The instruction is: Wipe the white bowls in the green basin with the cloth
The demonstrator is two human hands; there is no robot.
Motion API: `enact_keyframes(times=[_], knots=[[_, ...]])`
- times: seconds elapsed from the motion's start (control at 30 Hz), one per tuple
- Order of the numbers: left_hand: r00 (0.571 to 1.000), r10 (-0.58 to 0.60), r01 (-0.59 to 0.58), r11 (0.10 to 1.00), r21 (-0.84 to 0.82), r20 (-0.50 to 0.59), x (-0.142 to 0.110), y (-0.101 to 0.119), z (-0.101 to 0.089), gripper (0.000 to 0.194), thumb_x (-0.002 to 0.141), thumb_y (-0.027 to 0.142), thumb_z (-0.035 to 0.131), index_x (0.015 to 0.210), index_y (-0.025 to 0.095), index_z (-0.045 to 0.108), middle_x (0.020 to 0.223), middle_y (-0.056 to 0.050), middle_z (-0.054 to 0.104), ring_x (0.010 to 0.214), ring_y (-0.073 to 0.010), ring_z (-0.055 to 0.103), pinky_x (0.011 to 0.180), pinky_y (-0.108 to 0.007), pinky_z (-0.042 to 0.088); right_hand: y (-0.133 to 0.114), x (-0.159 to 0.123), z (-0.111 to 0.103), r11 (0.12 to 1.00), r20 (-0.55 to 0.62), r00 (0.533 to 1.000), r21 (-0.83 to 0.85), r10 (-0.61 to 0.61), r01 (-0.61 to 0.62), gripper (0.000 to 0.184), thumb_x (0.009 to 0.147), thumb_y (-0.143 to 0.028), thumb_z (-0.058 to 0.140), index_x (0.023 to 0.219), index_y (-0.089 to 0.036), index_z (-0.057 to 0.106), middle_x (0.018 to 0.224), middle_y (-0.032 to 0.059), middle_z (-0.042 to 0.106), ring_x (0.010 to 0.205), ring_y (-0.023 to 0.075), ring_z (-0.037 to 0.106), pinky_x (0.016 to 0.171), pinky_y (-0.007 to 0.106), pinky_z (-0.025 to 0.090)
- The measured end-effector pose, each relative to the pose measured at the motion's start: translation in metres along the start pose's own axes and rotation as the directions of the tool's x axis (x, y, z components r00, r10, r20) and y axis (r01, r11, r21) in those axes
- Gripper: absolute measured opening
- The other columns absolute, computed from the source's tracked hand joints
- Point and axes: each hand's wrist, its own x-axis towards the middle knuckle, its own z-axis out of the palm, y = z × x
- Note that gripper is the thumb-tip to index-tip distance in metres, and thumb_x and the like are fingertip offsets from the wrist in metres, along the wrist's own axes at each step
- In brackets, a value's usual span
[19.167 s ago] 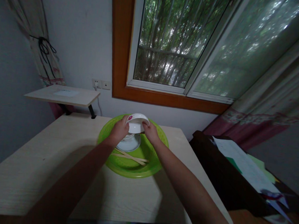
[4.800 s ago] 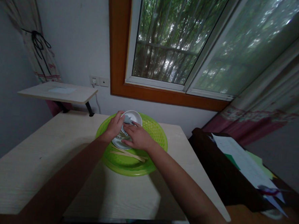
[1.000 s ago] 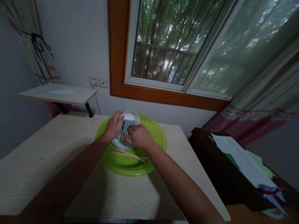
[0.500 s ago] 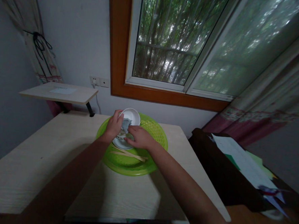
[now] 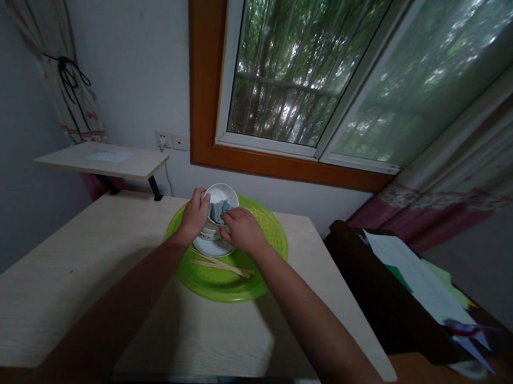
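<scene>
My left hand (image 5: pixel 195 211) grips the left rim of a white bowl (image 5: pixel 222 191), tilted so its inside faces me. A grey cloth (image 5: pixel 219 211) lies bunched against the inside of this bowl, and the fingers of my right hand (image 5: pixel 243 230) are closed on its right edge. Beneath the raised bowl, another patterned bowl (image 5: pixel 209 234) partly shows. Below that is a white plate (image 5: pixel 213 248). Several wooden chopsticks (image 5: pixel 221 265) lie crossed in front of the plate. All of this is over a green round tray (image 5: pixel 233 293) with a perforated surface.
The tray rests on a light wooden table (image 5: pixel 81 274). A small raised shelf (image 5: pixel 102 158) with a paper on it stands at the back left. Behind are a wall socket (image 5: pixel 163 139) and a window (image 5: pixel 290 72). To the right, a dark cabinet (image 5: pixel 372 286) bears papers.
My right hand has moved slightly up and the cloth has shifted deeper into the bowl, bunching up. The bowl has moved a little left, baring more of the bowl beneath.
</scene>
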Motion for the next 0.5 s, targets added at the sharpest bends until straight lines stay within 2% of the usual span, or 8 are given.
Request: enact_keyframes(times=[0.13,0.27,0.37,0.5], knots=[[1.0,-0.014,0.014,1.0,-0.004,0.016,0.0,-0.001,0.001,0.038,0.098,0.046,0.036,0.122,0.024,0.056,0.109,-0.01,0.07,0.096,-0.0255,0.067,0.084,-0.036,0.049,0.003,-0.002,0.004,1.0,-0.046,0.999,-0.013,0.015,-0.016,0.029,0.095,-0.036,0.061,0.117,-0.017,0.066,0.122,0.0139,0.068,0.121,0.0272,0.058,0.117,0.047,0.029],[0.999,-0.038,0.039,0.999,-0.016,0.032,0.001,-0.003,0.002,0.036,0.097,0.048,0.036,0.115,0.025,0.057,0.098,-0.007,0.07,0.086,-0.0242,0.065,0.078,-0.034,0.047,0.008,-0.004,0.012,1.0,-0.076,0.997,-0.018,0.013,-0.014,0.047,0.093,-0.049,0.064,0.127,-0.016,0.062,0.143,0.0171,0.058,0.14,0.0305,0.044,0.122,0.055,0.02],[0.996,-0.056,0.06,0.997,-0.052,0.072,0.001,-0.004,0.003,0.035,0.097,0.049,0.036,0.111,0.025,0.057,0.094,-0.005,0.069,0.083,-0.023,0.064,0.074,-0.032,0.047,0.011,-0.005,0.014,0.999,-0.071,0.997,-0.034,0.007,-0.009,0.059,0.092,-0.053,0.064,0.135,-0.014,0.057,0.153,0.0187,0.048,0.148,0.0315,0.034,0.123,0.057,0.017],[0.99,-0.054,0.068,0.992,-0.103,0.129,0.002,-0.006,0.007,0.032,0.096,0.047,0.037,0.107,0.026,0.058,0.097,-0.005,0.07,0.086,-0.0214,0.065,0.076,-0.03,0.048,0.013,-0.006,0.016,0.998,-0.053,0.999,-0.056,0.002,-0.005,0.066,0.091,-0.05,0.065,0.143,-0.011,0.052,0.157,0.0193,0.042,0.15,0.0316,0.03,0.124,0.056,0.015]])
